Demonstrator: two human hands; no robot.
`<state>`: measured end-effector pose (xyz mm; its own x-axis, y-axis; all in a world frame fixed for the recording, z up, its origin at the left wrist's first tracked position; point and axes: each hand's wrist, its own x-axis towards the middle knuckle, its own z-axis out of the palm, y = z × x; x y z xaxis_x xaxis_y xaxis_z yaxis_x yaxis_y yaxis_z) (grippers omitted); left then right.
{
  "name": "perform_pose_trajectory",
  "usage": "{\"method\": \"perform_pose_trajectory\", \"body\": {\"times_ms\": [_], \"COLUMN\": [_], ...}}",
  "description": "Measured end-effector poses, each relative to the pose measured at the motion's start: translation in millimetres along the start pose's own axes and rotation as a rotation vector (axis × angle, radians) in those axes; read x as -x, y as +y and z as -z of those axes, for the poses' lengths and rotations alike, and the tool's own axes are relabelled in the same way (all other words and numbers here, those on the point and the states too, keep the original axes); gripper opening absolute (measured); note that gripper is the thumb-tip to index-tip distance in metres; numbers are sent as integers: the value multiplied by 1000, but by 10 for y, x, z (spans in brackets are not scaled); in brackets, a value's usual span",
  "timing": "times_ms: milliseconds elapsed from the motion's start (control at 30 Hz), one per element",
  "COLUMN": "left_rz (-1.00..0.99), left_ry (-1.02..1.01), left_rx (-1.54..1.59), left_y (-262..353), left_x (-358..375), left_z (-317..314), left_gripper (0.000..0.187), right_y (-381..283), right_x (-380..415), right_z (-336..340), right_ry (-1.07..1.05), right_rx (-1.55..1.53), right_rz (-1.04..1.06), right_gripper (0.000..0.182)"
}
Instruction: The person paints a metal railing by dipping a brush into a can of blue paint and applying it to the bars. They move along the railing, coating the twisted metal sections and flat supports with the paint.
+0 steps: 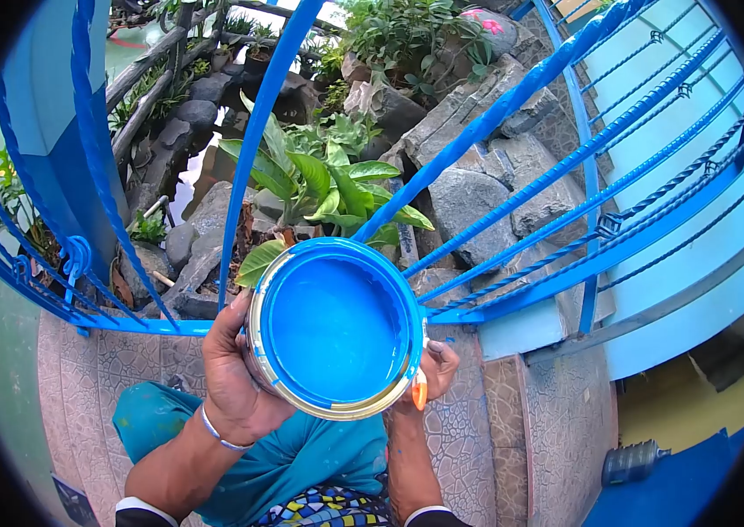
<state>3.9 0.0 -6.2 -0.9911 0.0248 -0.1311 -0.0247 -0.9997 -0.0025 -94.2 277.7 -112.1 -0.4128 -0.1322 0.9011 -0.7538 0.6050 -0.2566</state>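
An open round can of blue paint [337, 325] is held up at the middle of the view, its rim smeared with blue. My left hand [240, 378] grips the can's left side, with the thumb up along the wall. On the right side, my right hand [429, 373] is closed against the can, its fingers partly hidden behind it. A small orange object [420, 390] shows beside the right fingers, and what it belongs to is hidden. Below the can are teal trousers [293, 465].
A railing of blue twisted bars [468, 136] rises right in front, joined by a low blue rail [165, 327]. Behind it are leafy plants [323, 180] and grey rocks [473, 211]. A clear plastic bottle [631, 463] lies at the lower right, beyond the patterned stone floor [455, 430].
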Motion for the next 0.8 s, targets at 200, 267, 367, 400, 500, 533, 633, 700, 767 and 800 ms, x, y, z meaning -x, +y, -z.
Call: {"method": "perform_pose_trajectory", "body": {"times_ms": [200,267,367,400,500,533,633,700,767,800], "left_rz": [10,24,25,18,10,13,25,24,19,17], "left_ry": [-52,-69,-100,-126,-164,-167,-193,-176,-132,-93], "left_rx": [3,12,13,4,14,21,9,17,10,0], "left_y": [-10,-11,-19,-27,-48,-48,-49,-55,-46,-42], "left_x": [4,3,-13,-19,-38,-36,-16,-9,-2,4], "left_z": [-19,2,25,23,67,82,77,60,33,21], "left_gripper": [54,55,58,58,59,59,60,59,58,57], "right_y": [-133,-175,-241,-259,-248,-245,-141,-67,-46,-36], "right_x": [0,-49,-204,-245,-380,-433,-455,-463,-418,-394], "right_z": [55,51,43,41,32,30,-30,-92,-132,-154], "right_ry": [-22,-51,-118,-137,-162,-177,-122,-87,-106,-115], "right_rx": [91,145,155,146,152,157,175,184,185,185], "right_rz": [-34,-45,68,99,142,149,126,118,134,142], "right_gripper": [21,23,28,30,33,33,36,38,38,38]}}
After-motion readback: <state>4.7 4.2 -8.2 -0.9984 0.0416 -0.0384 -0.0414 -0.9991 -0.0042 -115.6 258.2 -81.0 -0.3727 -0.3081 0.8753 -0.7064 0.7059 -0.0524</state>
